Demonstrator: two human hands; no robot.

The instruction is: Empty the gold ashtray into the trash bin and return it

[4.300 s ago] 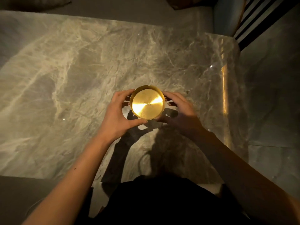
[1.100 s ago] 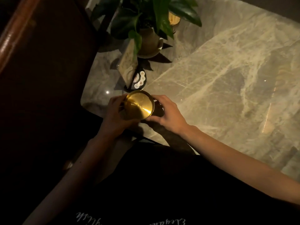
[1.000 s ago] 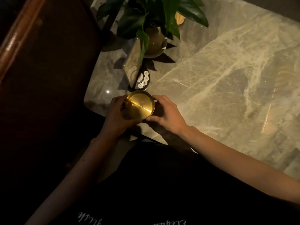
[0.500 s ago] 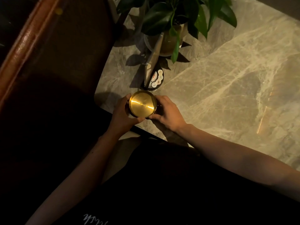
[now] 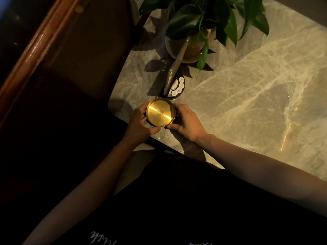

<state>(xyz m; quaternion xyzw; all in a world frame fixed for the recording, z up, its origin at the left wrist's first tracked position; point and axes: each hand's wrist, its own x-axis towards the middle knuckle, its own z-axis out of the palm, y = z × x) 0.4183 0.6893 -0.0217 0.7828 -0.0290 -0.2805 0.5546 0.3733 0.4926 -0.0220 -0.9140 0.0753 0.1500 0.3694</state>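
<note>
Both hands grasp the gold ashtray point(image 5: 160, 111) from its two sides: the left hand point(image 5: 140, 123) has its fingers curled around the left wall with the thumb under the near rim, and the right hand point(image 5: 185, 123) closes on the right wall in the same way. The ashtray is at the near left corner of the marble worktop point(image 5: 247, 96), close to its near edge; I cannot tell if its base touches the marble or is a little above it. Its inside shows only clean shining metal, and no ash or butts can be seen, so I judge that the emptying is already done and the step in hand is the return. No trash bin is in view. Just beyond the ashtray stands a small round device with buttons point(image 5: 177, 85) that carries an upright sign plate point(image 5: 175, 67), and behind it, at the left edge, a potted plant point(image 5: 198, 29). The next move, I think, calls for setting the ashtray flat on the marble without knocking this device, and then opening both hands and drawing them away.
</note>
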